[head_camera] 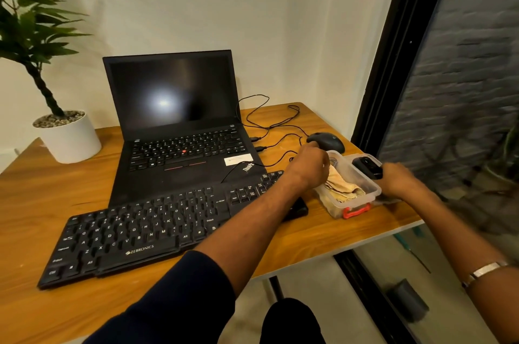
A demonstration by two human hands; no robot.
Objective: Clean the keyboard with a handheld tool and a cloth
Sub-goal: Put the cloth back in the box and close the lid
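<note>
keyboard (157,225) right end hidden by forearm | left hand (309,166) in box (362,197) over cloth (341,186), grip unclear | right hand (401,179) clasping black tool (368,166)

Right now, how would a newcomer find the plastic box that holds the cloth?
Go to the wooden desk's right front corner, beside the dark window. The clear plastic box sits there, right of the black keyboard and in front of the mouse. Only it has a red latch and a yellowish cloth inside.

Wooden table (42,203) fills lower left to centre right of frame. On it: white plant pot (70,137) upper left, open laptop (179,124) centre, black keyboard (157,228) before it. At right edge: black mouse (330,141), clear plastic box (349,189).
</note>
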